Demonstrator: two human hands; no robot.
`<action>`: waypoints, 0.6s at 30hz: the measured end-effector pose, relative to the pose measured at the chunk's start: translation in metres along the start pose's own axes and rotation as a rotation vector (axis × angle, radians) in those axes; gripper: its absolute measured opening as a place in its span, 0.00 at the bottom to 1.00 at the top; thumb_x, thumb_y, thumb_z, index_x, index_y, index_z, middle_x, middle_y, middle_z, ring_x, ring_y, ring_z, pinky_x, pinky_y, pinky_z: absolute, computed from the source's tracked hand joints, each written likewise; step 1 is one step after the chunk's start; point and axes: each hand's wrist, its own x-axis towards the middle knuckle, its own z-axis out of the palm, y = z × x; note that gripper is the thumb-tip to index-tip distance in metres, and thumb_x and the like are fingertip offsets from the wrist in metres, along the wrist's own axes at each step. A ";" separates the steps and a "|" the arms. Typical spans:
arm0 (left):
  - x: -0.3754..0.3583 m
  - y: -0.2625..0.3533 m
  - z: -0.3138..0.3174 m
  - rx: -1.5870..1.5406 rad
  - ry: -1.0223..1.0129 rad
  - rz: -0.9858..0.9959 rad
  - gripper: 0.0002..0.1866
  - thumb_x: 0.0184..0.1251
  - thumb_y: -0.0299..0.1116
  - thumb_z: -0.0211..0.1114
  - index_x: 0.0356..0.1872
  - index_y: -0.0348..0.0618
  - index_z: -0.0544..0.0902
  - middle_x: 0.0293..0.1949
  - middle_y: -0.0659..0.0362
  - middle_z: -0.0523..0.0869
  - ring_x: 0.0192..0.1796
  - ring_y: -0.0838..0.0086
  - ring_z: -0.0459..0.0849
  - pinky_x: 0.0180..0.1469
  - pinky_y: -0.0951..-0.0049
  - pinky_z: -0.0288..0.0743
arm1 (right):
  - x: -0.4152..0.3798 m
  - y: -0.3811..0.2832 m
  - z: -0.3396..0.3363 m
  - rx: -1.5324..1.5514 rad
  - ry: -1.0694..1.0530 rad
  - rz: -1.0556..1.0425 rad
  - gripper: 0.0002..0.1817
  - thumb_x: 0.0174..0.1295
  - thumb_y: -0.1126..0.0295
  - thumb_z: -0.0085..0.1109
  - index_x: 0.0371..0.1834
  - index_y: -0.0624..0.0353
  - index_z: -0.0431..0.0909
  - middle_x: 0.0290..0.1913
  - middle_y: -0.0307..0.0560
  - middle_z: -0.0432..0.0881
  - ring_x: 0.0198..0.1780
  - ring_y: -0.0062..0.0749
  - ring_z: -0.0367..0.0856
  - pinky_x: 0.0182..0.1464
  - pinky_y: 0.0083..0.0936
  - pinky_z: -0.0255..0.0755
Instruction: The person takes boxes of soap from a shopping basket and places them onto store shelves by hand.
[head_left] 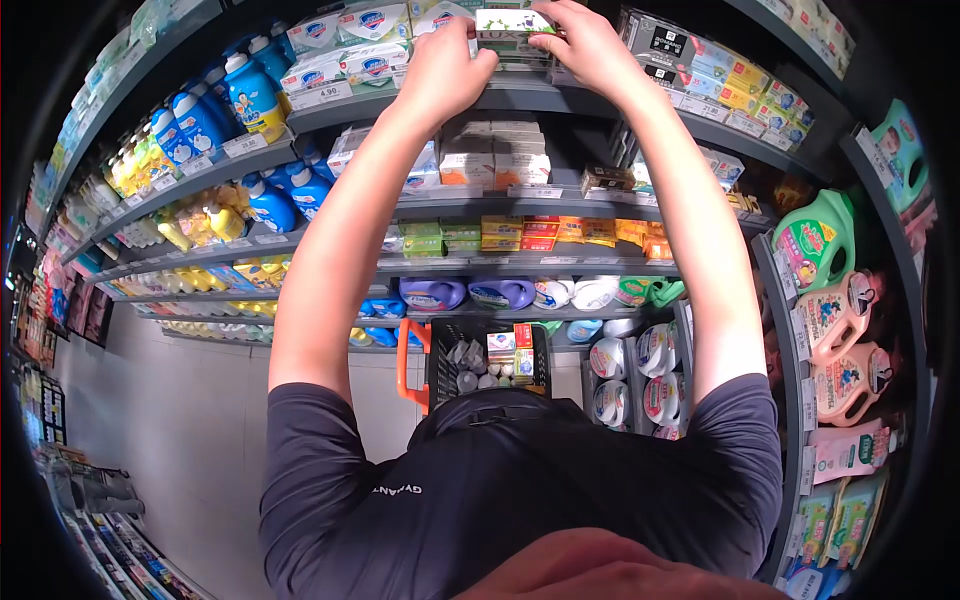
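Note:
At the upper shelf, both my arms reach out to a small white carton with green and dark print on its face. My right hand closes on the carton's right end, thumb along the front and fingers over the top. On its left end are the curled fingers of my left hand, partly hidden behind the hand. Another light carton shows just below, in shadow. Left of my hands stand white boxed soaps with a blue-and-red shield mark.
A black basket with an orange handle sits below me, holding cartons and round containers. Blue bottles line the left shelves. Green and peach jugs stand at the right. Shelf edges cross beneath my forearms.

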 end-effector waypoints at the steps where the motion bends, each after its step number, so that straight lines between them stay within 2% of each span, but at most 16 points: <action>1: -0.001 -0.002 0.003 0.016 -0.016 0.001 0.26 0.61 0.39 0.63 0.58 0.31 0.79 0.48 0.42 0.88 0.53 0.49 0.85 0.58 0.56 0.76 | -0.001 0.008 0.007 -0.082 -0.018 -0.041 0.19 0.64 0.64 0.65 0.57 0.59 0.79 0.51 0.56 0.82 0.55 0.52 0.80 0.60 0.42 0.72; 3: -0.003 -0.005 0.008 0.049 -0.051 0.004 0.28 0.62 0.41 0.62 0.59 0.31 0.79 0.51 0.43 0.88 0.56 0.46 0.83 0.63 0.54 0.74 | -0.004 0.026 0.019 -0.246 -0.052 -0.121 0.21 0.68 0.60 0.63 0.63 0.52 0.80 0.55 0.50 0.83 0.59 0.47 0.80 0.65 0.46 0.68; 4: -0.005 -0.003 0.007 0.105 -0.082 0.003 0.29 0.62 0.42 0.62 0.60 0.33 0.78 0.54 0.45 0.87 0.59 0.44 0.80 0.67 0.53 0.71 | -0.009 0.028 0.023 -0.311 -0.043 -0.086 0.19 0.71 0.59 0.58 0.62 0.49 0.81 0.57 0.49 0.83 0.62 0.50 0.78 0.68 0.50 0.62; 7: -0.006 0.004 0.006 0.160 -0.198 -0.012 0.29 0.62 0.43 0.61 0.61 0.35 0.79 0.56 0.46 0.87 0.62 0.41 0.77 0.68 0.52 0.69 | -0.015 0.021 0.018 -0.349 -0.183 0.048 0.20 0.73 0.58 0.55 0.63 0.52 0.80 0.61 0.50 0.82 0.64 0.50 0.76 0.69 0.43 0.64; 11: -0.006 0.004 0.012 0.246 -0.303 -0.056 0.29 0.62 0.46 0.62 0.60 0.36 0.80 0.54 0.44 0.87 0.64 0.41 0.74 0.68 0.49 0.68 | -0.019 0.026 0.025 -0.426 -0.141 -0.015 0.20 0.73 0.56 0.54 0.62 0.54 0.81 0.61 0.51 0.81 0.66 0.50 0.74 0.69 0.45 0.65; 14: -0.008 0.006 0.014 0.267 -0.248 -0.046 0.29 0.62 0.46 0.62 0.59 0.38 0.81 0.55 0.43 0.86 0.65 0.41 0.72 0.68 0.45 0.65 | -0.020 0.022 0.026 -0.389 -0.143 0.031 0.21 0.73 0.56 0.53 0.61 0.55 0.81 0.62 0.52 0.81 0.68 0.51 0.72 0.70 0.46 0.64; 17: -0.009 -0.003 0.016 0.301 -0.235 0.014 0.27 0.62 0.44 0.62 0.60 0.40 0.81 0.57 0.45 0.85 0.66 0.39 0.71 0.68 0.41 0.62 | -0.027 0.027 0.039 -0.379 0.079 -0.079 0.18 0.72 0.59 0.53 0.60 0.53 0.81 0.58 0.51 0.82 0.63 0.52 0.76 0.68 0.49 0.66; 18: -0.014 -0.008 0.017 0.309 -0.137 0.088 0.27 0.62 0.44 0.61 0.59 0.40 0.81 0.57 0.46 0.85 0.67 0.38 0.69 0.69 0.39 0.60 | -0.029 0.014 0.032 -0.401 0.071 -0.058 0.19 0.71 0.61 0.54 0.60 0.55 0.80 0.56 0.50 0.83 0.62 0.49 0.77 0.66 0.47 0.68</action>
